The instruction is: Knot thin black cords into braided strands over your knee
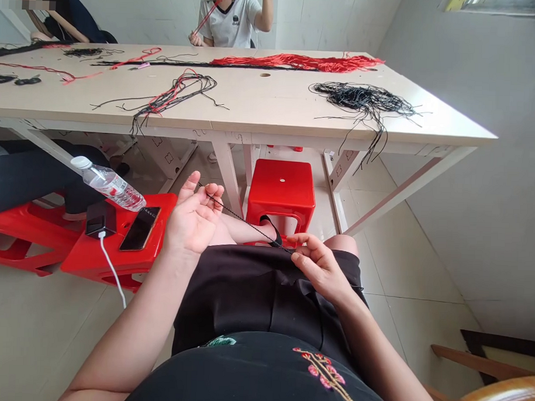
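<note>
A thin black cord (244, 219) runs taut between my two hands above my lap. My left hand (193, 216) is raised, palm towards me, with its fingers curled and the cord's upper end caught at the fingertips. My right hand (318, 262) rests on my black shorts (246, 293) and pinches the cord's lower end between thumb and fingers. A black loop (272, 227) of cord hangs just beyond my knee.
A red stool (117, 242) at my left carries a water bottle (108, 183), a phone (140, 228) and a charger (100, 219). Another red stool (282, 189) stands ahead under the long table (253, 106), strewn with red cords (298, 62) and black cords (363, 98). Two people sit beyond it.
</note>
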Tool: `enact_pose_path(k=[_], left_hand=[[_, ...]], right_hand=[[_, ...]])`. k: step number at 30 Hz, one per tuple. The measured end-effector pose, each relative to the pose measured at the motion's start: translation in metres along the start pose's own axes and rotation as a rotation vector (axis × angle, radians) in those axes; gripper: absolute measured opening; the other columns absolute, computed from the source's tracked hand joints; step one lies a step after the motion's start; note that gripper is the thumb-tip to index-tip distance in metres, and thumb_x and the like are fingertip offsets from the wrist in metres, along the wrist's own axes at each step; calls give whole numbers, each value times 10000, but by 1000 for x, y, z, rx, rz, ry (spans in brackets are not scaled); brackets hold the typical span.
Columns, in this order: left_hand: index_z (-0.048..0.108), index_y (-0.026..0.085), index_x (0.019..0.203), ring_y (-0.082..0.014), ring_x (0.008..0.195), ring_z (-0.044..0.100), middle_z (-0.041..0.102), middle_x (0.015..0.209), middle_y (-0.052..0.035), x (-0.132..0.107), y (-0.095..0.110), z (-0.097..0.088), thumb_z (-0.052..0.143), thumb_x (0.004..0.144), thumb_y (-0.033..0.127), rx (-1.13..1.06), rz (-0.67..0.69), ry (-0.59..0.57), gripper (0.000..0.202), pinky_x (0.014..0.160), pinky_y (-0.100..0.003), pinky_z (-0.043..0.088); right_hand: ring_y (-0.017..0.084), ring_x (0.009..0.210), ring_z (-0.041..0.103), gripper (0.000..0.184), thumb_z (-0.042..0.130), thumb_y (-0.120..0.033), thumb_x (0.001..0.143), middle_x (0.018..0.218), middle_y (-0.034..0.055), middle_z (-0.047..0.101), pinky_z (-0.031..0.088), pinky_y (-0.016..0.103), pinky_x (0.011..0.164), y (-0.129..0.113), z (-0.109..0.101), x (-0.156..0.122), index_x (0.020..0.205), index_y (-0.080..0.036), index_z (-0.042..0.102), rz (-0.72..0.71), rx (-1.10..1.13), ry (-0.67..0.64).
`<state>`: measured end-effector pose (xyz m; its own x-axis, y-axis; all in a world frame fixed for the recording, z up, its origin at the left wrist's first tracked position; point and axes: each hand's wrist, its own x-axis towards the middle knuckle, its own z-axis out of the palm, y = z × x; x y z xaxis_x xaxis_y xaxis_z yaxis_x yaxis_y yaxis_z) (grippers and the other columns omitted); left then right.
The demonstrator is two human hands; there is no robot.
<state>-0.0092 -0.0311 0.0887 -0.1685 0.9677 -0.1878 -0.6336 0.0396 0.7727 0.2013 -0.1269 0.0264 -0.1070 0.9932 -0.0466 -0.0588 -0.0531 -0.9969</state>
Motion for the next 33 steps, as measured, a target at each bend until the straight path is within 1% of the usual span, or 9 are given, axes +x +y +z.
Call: enact_pose_path(k=[5,10,13,16,19,23,26,29,33], left_hand=[[614,237,870,-85,657,653,631,597,38,11,-1,-4,447,752,-43,-51,-57,117,347,633,-183,481],[609,207,896,-100,757,680,707,794,-6,11,3,-8,527,775,31,-51,-28,20,229,667,-197,501],[612,220,927,-114,814,683,717,873,-11,4,8,-2,593,761,68,-16,15,-72,226,695,-210,503],[618,243,989,-138,903,675,720,901,-15,-8,6,10,640,751,118,61,19,-170,269,724,-223,494],[616,256,1049,-136,933,662,725,870,-18,-23,-4,22,677,741,174,139,41,-269,324,735,-211,476],[622,256,1082,-148,924,661,732,886,-28,-43,-17,26,704,732,212,218,45,-377,362,846,-263,469],[643,269,1060,-156,931,661,731,855,-21,-49,-17,24,711,734,232,250,55,-398,335,845,-271,478],[668,277,1016,-168,965,658,713,694,-7,-47,-7,24,722,726,250,195,186,-407,296,873,-281,476],[664,315,1053,-152,924,671,734,890,-18,-47,-2,27,711,740,236,237,182,-429,326,811,-263,512]], right_hand=[[56,430,229,231,566,-313,765,503,-119,314,193,197,434,3,1,2,934,-213,444,-11,126,68],[92,512,423,283,563,-432,824,580,-44,475,348,229,484,12,-20,-1,944,-176,572,-14,-149,18],[156,698,591,319,573,-451,828,775,42,647,490,294,643,13,-26,-2,981,-174,620,-18,-306,-18],[223,1015,612,385,597,-417,823,1119,99,656,496,394,893,4,-10,5,1142,-202,586,-133,-366,-13],[225,1166,543,435,607,-369,823,1242,106,598,435,411,1007,-14,22,25,1224,-214,545,-380,-329,21],[187,976,634,311,529,-350,876,1087,96,667,513,335,866,-31,55,47,1144,-205,591,-506,-133,110],[151,725,630,241,464,-334,899,834,65,682,520,283,687,-31,62,49,956,-186,644,-483,-125,153],[138,618,575,233,485,-330,870,678,44,626,494,273,618,-27,63,43,738,-179,604,-478,-204,141],[151,729,631,251,485,-403,872,856,68,666,527,280,670,-29,65,40,970,-195,586,-420,51,2]])
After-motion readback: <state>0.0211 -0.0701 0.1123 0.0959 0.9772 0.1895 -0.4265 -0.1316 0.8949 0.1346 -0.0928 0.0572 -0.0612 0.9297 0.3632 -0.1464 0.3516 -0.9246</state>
